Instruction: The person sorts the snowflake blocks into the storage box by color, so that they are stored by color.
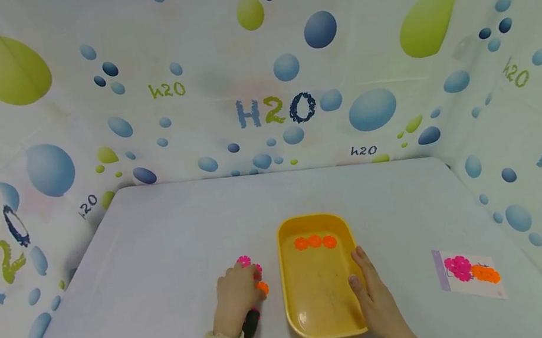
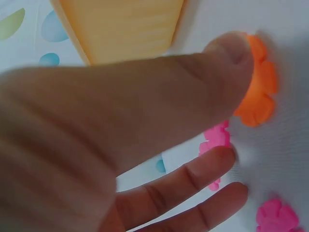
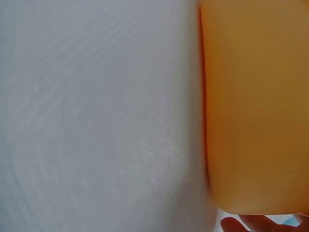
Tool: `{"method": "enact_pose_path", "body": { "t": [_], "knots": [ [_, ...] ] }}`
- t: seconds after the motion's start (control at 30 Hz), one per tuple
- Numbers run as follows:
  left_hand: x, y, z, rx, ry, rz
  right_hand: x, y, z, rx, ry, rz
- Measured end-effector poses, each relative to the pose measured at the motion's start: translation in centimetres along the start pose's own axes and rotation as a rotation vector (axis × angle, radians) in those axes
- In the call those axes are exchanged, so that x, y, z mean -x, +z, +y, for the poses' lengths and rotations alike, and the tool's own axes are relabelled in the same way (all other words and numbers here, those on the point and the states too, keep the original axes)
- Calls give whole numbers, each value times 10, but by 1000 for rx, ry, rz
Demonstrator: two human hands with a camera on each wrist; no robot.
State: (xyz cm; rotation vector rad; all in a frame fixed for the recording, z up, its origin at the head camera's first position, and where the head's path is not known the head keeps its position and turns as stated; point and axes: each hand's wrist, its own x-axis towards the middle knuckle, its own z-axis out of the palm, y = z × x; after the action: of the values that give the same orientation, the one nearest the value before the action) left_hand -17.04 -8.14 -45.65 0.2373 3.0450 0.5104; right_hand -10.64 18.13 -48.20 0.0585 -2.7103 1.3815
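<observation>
My left hand point(image 1: 236, 294), left of the yellow tray point(image 1: 324, 321), pinches an orange flower-shaped piece point(image 2: 260, 87) at its thumb tip. The thumb covers part of that piece in the left wrist view, and the index finger is hidden behind it. Pink flower pieces point(image 1: 244, 260) lie by the fingers on the white table. Another pink flower point(image 2: 277, 216) shows below the fingertips. With fingers straight, my right hand point(image 1: 376, 301) rests along the tray's right rim. Inside the tray, near its far end, three orange flowers point(image 1: 315, 241) sit side by side in a row.
To the right on the table point(image 1: 193, 218) lies a card point(image 1: 472, 297) with pink and orange flowers pictured on it. A small black object point(image 1: 250, 324) sits at the left wrist. Walls of white sheeting point(image 1: 214, 88) with blue and green bubble prints surround the table.
</observation>
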Motion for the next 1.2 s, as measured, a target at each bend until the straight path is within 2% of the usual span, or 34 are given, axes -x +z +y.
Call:
{"method": "enact_pose_path", "body": {
  "t": [0.2, 0.47, 0.73, 0.97, 1.1, 1.2],
  "knots": [
    [2, 6, 1, -44, -14, 25, 0, 0, 0, 2, 9, -6],
    [3, 10, 4, -55, -38, 51, 0, 0, 0, 2, 15, -11],
    [4, 10, 6, -14, -33, 74, 1, -1, -1, 3, 7, -11],
    [1, 15, 0, 20, -5, 86, 1, 0, 0, 4, 6, -15],
    [-4, 11, -5, 32, 2, 127, 0, 0, 1, 6, 3, -12],
    [-8, 2, -5, 52, -11, 127, 0, 0, 1, 2, -4, -7]
  ]
}}
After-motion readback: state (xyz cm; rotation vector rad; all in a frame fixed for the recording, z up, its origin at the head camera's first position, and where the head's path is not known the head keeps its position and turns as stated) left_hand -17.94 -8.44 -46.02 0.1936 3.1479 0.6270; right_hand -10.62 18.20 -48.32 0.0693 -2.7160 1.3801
